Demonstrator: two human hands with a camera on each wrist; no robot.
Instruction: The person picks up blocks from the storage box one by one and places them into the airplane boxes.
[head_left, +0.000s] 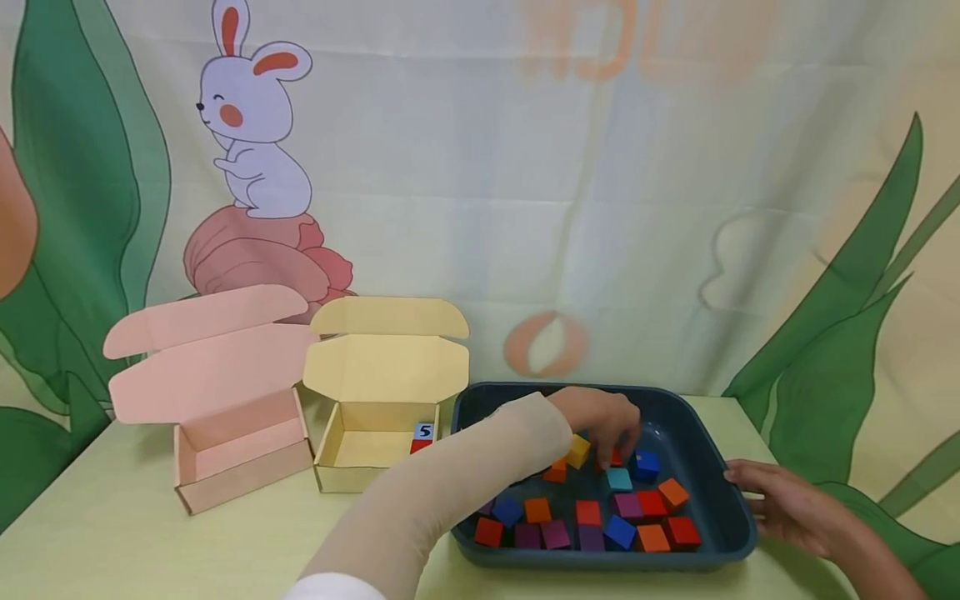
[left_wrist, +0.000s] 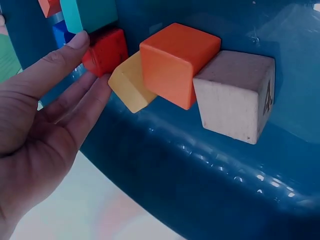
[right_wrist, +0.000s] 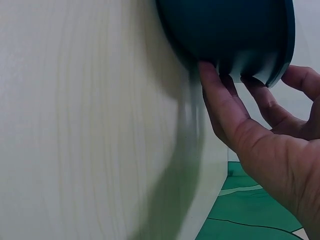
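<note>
My left hand (head_left: 611, 414) reaches into the dark blue tub (head_left: 600, 561) near its far side. Its thumb and fingers pinch a red cube (left_wrist: 106, 52). Around that cube lie a yellow cube (left_wrist: 131, 84), an orange cube (left_wrist: 177, 62) and a turquoise cube (head_left: 618, 480). A pale wooden cube (left_wrist: 232, 92) marked 4 stands past the orange one. At the tub's right end my right hand (head_left: 791, 506) grips the rim, thumb on top and fingers against the outer wall, as the right wrist view shows.
Several red, orange, purple and blue cubes (head_left: 620, 532) cover the tub's near half. On the left stand an open yellow box (head_left: 352, 479), holding a cube marked 5 (head_left: 423, 432), and an open pink box (head_left: 247, 475). A printed curtain (head_left: 480, 208) hangs behind the table.
</note>
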